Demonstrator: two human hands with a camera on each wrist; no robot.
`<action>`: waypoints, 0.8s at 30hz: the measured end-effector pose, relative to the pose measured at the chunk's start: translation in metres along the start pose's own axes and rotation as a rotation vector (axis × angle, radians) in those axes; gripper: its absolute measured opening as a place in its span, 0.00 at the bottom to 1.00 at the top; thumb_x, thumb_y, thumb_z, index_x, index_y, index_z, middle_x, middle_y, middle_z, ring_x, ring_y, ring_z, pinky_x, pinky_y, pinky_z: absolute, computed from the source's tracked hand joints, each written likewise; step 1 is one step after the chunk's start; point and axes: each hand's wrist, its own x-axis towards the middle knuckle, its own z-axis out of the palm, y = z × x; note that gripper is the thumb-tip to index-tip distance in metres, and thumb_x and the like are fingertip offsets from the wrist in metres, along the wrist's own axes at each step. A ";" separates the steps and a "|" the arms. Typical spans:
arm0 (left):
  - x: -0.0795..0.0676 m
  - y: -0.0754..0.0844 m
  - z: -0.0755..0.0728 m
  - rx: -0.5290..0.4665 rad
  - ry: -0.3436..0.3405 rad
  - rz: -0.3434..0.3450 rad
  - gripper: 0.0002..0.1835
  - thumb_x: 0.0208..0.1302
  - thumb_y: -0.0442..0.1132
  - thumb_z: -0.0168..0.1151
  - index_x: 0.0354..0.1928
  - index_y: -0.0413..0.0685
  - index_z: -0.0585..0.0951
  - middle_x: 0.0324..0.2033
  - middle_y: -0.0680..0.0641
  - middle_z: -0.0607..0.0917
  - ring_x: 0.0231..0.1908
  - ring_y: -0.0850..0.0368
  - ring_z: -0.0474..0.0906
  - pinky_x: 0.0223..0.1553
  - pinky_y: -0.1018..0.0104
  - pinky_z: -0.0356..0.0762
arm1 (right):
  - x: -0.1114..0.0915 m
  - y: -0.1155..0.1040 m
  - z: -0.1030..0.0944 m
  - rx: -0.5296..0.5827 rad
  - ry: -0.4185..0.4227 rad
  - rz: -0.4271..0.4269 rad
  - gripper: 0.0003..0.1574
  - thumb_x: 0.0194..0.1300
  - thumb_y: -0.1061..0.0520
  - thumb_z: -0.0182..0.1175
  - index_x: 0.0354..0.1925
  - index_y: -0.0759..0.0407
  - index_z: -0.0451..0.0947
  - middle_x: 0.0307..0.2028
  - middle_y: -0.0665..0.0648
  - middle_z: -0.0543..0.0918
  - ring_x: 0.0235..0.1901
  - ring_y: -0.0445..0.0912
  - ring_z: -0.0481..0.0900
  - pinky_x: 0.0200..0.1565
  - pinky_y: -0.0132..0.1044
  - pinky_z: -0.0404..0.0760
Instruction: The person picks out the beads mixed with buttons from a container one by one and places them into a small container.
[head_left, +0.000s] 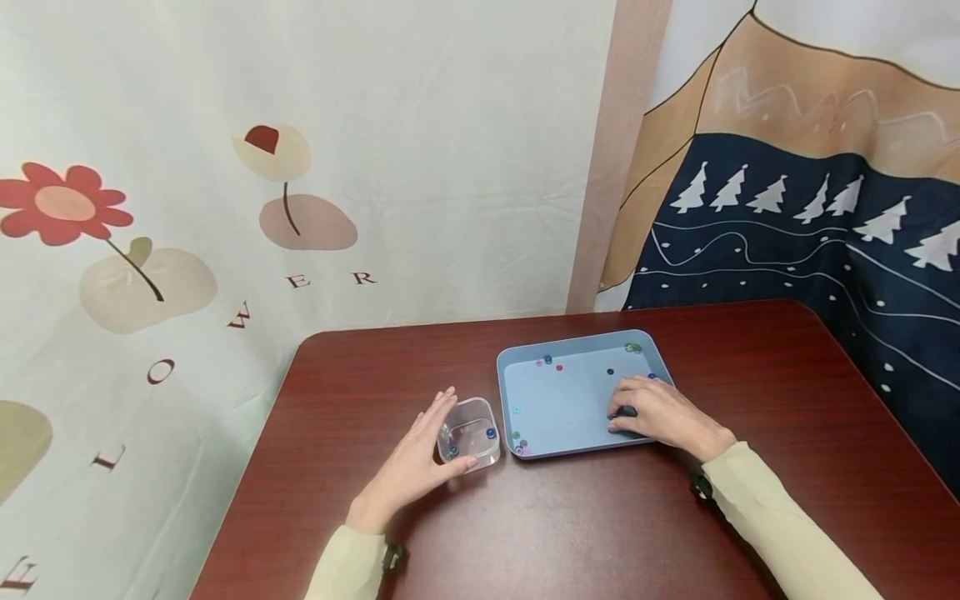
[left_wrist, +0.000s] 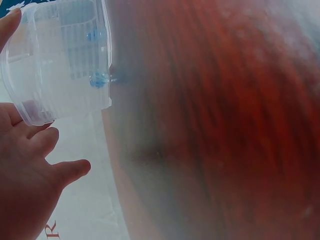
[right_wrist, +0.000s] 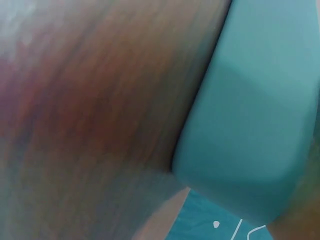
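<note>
A clear plastic box (head_left: 489,455) stands on the table with a few small blue discs (head_left: 491,432) inside. My left hand (head_left: 408,467) holds this box from its left, thumb at the near side and fingers along the far left. In the left wrist view the fingers touch the clear wall. My right hand (head_left: 660,415) reaches over the right rim of a shallow blue tray (head_left: 566,417), fingers bent and fingertips low by its floor. A dark patch shows between thumb and fingers; I cannot tell whether they pinch a disc.
Small button-like discs in several colours lie scattered in the tray: a red one (head_left: 559,367), a dark one (head_left: 611,372), green ones (head_left: 632,347) in the far corner, a cluster (head_left: 521,447) in the near left corner. Printed curtains (head_left: 465,167) hang behind the brown table (head_left: 360,375).
</note>
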 end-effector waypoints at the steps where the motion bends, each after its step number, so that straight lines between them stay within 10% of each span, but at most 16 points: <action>1: 0.000 0.000 0.000 0.001 -0.002 -0.002 0.56 0.59 0.65 0.72 0.82 0.48 0.57 0.81 0.53 0.55 0.80 0.50 0.47 0.78 0.41 0.48 | 0.000 0.000 0.000 0.004 0.003 -0.001 0.08 0.59 0.52 0.78 0.38 0.46 0.90 0.39 0.42 0.83 0.44 0.43 0.79 0.54 0.51 0.82; 24: -0.001 0.000 0.001 -0.005 0.009 0.012 0.56 0.60 0.64 0.72 0.81 0.46 0.58 0.81 0.53 0.55 0.80 0.48 0.48 0.77 0.39 0.49 | 0.000 -0.024 -0.008 0.063 0.266 -0.089 0.14 0.56 0.56 0.80 0.42 0.53 0.91 0.47 0.48 0.85 0.52 0.49 0.80 0.54 0.52 0.82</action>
